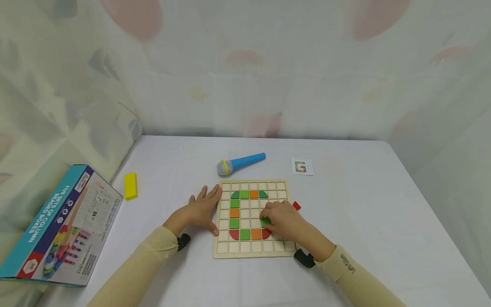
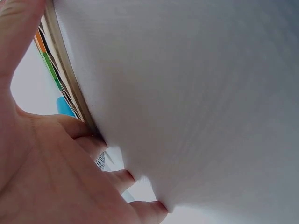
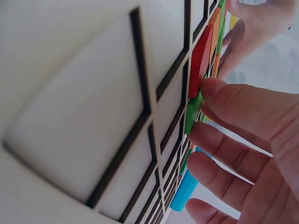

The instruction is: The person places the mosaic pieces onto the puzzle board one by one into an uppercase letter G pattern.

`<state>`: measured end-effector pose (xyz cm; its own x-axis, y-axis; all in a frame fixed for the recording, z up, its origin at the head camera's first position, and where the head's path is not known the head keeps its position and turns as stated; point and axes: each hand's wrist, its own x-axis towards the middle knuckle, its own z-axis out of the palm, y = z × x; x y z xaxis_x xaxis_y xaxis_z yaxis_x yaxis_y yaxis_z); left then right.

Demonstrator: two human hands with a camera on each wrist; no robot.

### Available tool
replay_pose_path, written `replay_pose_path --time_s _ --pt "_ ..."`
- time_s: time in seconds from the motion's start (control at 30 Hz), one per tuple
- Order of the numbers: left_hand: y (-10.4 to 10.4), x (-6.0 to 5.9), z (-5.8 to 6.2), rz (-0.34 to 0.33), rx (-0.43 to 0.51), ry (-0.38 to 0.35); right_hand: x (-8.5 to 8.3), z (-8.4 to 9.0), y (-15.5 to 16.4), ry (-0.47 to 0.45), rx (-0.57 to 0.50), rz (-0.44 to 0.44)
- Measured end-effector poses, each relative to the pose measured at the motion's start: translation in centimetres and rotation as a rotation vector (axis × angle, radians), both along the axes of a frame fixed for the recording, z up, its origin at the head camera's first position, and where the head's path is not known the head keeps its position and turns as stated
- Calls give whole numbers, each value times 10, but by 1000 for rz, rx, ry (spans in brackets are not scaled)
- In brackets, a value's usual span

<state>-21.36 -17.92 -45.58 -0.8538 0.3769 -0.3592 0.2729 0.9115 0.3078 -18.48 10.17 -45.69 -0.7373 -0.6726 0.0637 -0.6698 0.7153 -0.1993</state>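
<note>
A wooden grid board [image 1: 249, 256] lies on the white table, with green, orange and red tiles set in its cells along a bracket-like outline. My left hand [image 1: 197, 212] spreads its fingers along the board's left edge; in the left wrist view the thumb and fingertips lie at the wooden side. Over the board's right part, my right hand [image 1: 287, 221] pinches a green square tile [image 3: 194, 112] between thumb and fingers. That tile is right above the red rounded tile [image 1: 266, 233] in the lower row. The fingers partly cover it in the head view.
Behind the board lies a blue toy microphone [image 1: 247, 160]. A small pattern card [image 1: 301, 166] is at the back right. One red tile [image 1: 297, 206] lies just off the board's right edge. To the left are a yellow block [image 1: 130, 186] and a large printed box [image 1: 65, 226].
</note>
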Motion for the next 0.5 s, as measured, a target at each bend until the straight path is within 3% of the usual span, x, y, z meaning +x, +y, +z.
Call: replay_pose_path --time_s 0.23,0.5 --pt "3 1 1 -1 -2 2 3 0 4 38 -18 15" --pt "1 1 0 3 -13 4 1 8 31 59 -65 -72"
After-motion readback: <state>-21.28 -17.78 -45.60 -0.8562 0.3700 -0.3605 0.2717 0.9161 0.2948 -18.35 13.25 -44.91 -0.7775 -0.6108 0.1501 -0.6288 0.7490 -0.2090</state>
